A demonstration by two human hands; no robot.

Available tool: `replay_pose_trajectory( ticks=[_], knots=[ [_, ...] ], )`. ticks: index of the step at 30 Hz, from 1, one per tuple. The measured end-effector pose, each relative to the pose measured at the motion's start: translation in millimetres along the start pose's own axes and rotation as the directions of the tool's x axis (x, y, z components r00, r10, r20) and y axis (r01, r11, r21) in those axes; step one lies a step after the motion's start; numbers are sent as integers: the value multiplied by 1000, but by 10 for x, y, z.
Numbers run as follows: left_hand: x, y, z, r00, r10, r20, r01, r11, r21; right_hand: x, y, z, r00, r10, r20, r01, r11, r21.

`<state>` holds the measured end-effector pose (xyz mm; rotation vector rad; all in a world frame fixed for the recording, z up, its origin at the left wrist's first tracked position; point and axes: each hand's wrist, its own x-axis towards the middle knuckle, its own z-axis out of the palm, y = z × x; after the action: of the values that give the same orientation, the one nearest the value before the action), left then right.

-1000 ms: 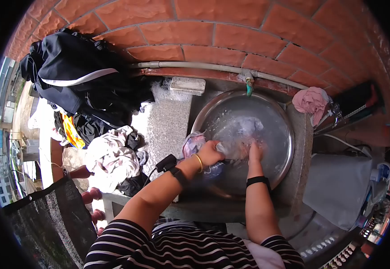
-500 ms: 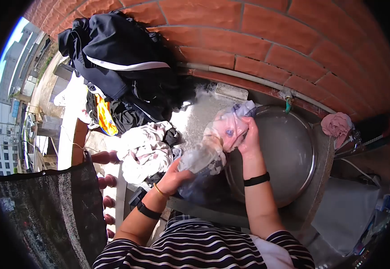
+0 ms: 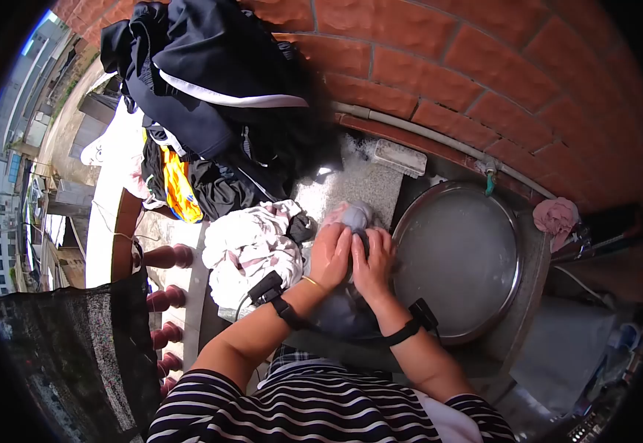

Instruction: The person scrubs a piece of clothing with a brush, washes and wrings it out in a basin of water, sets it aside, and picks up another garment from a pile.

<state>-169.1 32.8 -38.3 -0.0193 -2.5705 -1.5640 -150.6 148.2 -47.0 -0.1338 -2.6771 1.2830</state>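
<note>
From afar I see the left hand (image 3: 331, 256) and right hand (image 3: 374, 264) side by side, fingers curled onto bunched cloth (image 3: 357, 216) (greyish on top) bulging at their twelve o'clock over the slab (image 3: 377, 183), metal basin (image 3: 518, 266) at three

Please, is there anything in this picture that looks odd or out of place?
Only the pink cloth looks slightly out of place: crumpled right of the basin, while the black pile and white pile lie left of it. The bundle under the hands shows nothing clearly odd.
</note>
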Motion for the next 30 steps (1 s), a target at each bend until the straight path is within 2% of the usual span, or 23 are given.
replay_pose_trajectory(
  ticks=[1, 4, 5, 6, 7, 9, 10, 11, 12, 13, 14, 15, 16, 18, 19, 21, 23, 25, 26, 27, 28, 29, 30],
  knots=[
    [-262, 31, -65, 996, 71, -59, -71, 997, 1, -234, -101, -32, 992, -94, -83, 94, 996, -1],
    [-492, -113, -183, 994, -13, 112, -16, 966, 258, -439, 79, 155, 951, -283, -127, 278, 959, -50],
    [-374, -191, -125, 994, -13, 109, -15, 967, 254, -283, 238, 209, 955, -294, -27, 288, 949, -131],
    [-101, -263, -48, 993, -5, 116, -42, 916, 399, -18, 345, 265, 952, -299, 74, 308, 928, -210],
    [190, -298, 12, 992, 2, 123, -68, 842, 535, 288, 430, 427, 945, -328, -19, 314, 920, -235],
    [808, -237, 167, 990, -54, 128, -40, 770, 637, 823, 410, 540, 999, -53, 8, 53, 943, -328],
    [995, -177, 262, 982, 177, -68, -75, 694, 716, 989, 351, 555, 995, 93, -34, -99, 915, -392],
    [1086, -149, 324, 885, 406, -229, -74, 608, 790, 1018, 335, 544, 996, 85, -41, -94, 915, -393],
    [1084, -227, 330, 884, 407, -230, -76, 611, 788, 1002, 325, 525, 991, 127, -31, -129, 912, -390],
    [1037, -347, 310, 965, 253, 67, -218, 634, 742, 938, 264, 467, 984, 178, -15, -169, 905, -390],
    [969, -472, 280, 922, 92, 375, -334, 680, 653, 809, 231, 347, 949, 284, 137, -247, 940, -234],
    [738, -414, 164, 919, 251, 303, -372, 805, 462, 603, 414, 371, 984, 129, 123, -131, 991, 11],
    [447, -354, 115, 977, 99, 187, -143, 961, 238, 361, 295, 211, 991, 50, 122, -78, 968, 239],
    [-157, -21, -116, 993, 58, 102, -68, 993, 92, -232, 112, 127, 998, -29, -55, 40, 976, 216],
    [-392, -39, -173, 991, 68, 112, -83, 987, 134, -404, 45, 87, 979, -159, -125, 171, 981, 93],
    [-463, -200, -85, 988, 121, 94, -133, 982, 132, -401, 168, 115, 976, -208, -67, 213, 974, 81],
    [-63, -381, 77, 989, 9, 151, -57, 946, 318, 38, 345, 243, 993, -46, 106, 66, 979, -192],
    [519, -339, 191, 995, -26, 93, -15, 909, 417, 580, 222, 365, 999, 43, 10, -36, 914, -404],
    [721, -309, 283, 996, 83, -26, -59, 864, 501, 720, 230, 435, 999, 31, 14, -23, 916, -400],
    [797, -331, 344, 973, 195, -127, -85, 806, 585, 802, 246, 502, 991, 0, -134, -61, 889, -455],
    [735, -392, 333, 974, 186, -126, -78, 805, 588, 793, 272, 540, 961, -32, -275, -115, 858, -501],
    [652, -446, 322, 989, 138, -56, -89, 851, 518, 671, 311, 518, 963, -26, -267, -116, 858, -501],
    [568, -481, 321, 995, 96, 15, -93, 893, 440, 481, 289, 404, 982, 96, -160, -114, 987, -110]
  ],
)
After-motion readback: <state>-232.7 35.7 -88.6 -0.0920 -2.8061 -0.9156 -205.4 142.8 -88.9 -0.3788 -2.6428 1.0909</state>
